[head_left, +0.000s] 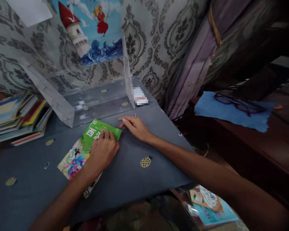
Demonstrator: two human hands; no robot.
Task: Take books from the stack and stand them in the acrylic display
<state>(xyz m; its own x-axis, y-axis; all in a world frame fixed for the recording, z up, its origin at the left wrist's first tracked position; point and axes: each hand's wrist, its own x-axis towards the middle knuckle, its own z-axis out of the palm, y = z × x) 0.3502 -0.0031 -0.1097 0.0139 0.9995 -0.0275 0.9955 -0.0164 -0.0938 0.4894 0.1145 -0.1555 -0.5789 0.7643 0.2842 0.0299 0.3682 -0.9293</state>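
Observation:
A thin children's book with a green cover [86,147] lies flat on a table covered with a dark blue cloth [125,173]. My left hand [103,150] lies on top of the book near its right edge, fingers bent and pressing down on the cover. My right hand [135,125] rests flat on the cloth beside the book's top right corner, fingers stretched out, the fingertips touching or almost touching that corner. Neither hand lifts the book.
A clear acrylic box [93,96] stands just behind the book. A pile of books [19,117] sits at the left. To the right, glasses [238,102] lie on a blue cloth [231,112] on a wooden surface. More books [212,205] lie below the table's front edge.

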